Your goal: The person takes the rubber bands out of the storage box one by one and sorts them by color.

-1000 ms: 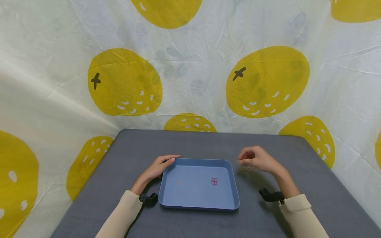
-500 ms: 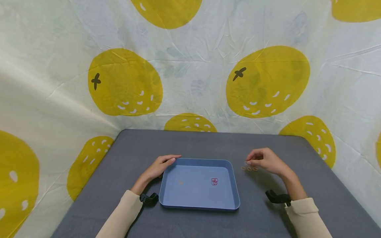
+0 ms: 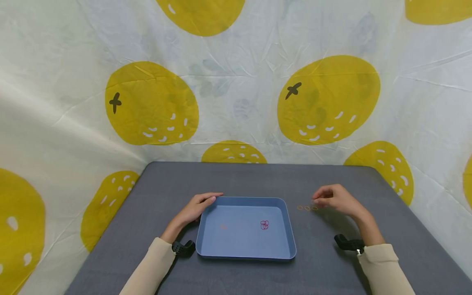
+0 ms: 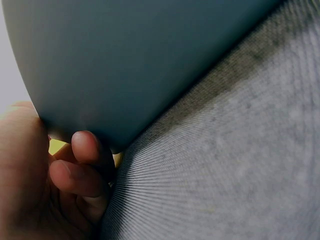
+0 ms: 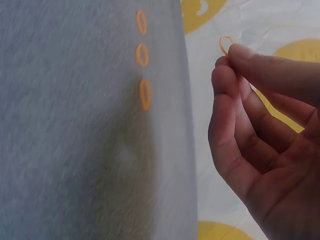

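Note:
My left hand (image 3: 194, 208) holds the back left corner of a blue tray (image 3: 245, 255), with the thumb at the rim. In the left wrist view, curled fingertips (image 4: 85, 146) lie against the tray's outer wall. Inside the tray are a cluster of red bands (image 3: 264, 225) and a small faint orange thing (image 3: 223, 226). My right hand (image 3: 338, 200) pinches a small orange rubber band (image 5: 226, 43) between thumb and finger, raised above the table. To its left, three similar orange bands (image 5: 142, 55) lie in a row on the cloth.
A grey cloth covers the table (image 3: 243, 180). Behind it hangs a white curtain (image 3: 236, 102) printed with yellow fruit. Each wrist wears a black camera mount (image 3: 348, 242).
My right hand has moved right, from over the left end of the row of orange bands to beyond its right end, still pinching. My left hand and the tray stay put.

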Available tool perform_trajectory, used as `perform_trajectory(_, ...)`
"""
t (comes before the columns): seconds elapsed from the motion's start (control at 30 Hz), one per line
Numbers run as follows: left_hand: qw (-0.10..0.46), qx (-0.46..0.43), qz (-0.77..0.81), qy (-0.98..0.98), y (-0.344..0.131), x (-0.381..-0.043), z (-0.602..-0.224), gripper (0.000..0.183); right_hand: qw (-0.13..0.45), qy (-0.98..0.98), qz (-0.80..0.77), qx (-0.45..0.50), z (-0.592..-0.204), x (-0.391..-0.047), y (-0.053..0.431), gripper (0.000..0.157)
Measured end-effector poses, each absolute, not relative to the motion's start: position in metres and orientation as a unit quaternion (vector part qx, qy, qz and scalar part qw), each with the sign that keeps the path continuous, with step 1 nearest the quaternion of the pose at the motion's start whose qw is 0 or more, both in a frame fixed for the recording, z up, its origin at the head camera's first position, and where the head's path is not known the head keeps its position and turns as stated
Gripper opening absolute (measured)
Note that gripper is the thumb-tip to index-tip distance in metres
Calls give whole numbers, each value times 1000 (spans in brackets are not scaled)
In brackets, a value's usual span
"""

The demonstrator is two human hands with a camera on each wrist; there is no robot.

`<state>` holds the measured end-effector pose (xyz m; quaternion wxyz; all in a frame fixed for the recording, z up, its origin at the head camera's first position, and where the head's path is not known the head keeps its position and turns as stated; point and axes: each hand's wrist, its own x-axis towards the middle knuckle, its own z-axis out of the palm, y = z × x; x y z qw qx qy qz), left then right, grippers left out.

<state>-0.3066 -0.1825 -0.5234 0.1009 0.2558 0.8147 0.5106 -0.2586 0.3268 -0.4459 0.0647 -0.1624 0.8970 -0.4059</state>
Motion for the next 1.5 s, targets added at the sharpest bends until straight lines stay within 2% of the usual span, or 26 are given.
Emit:
perform_trajectory(0.6,101,241,508,821,-188,-307,-524,40,51,916,-373,-141,-464,-262,343,12)
perform_trajectory(1.07,98,244,513,817,-186,-306,-521,40,72,927,-348,-120,-470,-261,346,10)
perform_trajectory(1.5,99,248,517,813,-187,-306,-522,40,52,940,-318,-112,-474,-261,343,8)
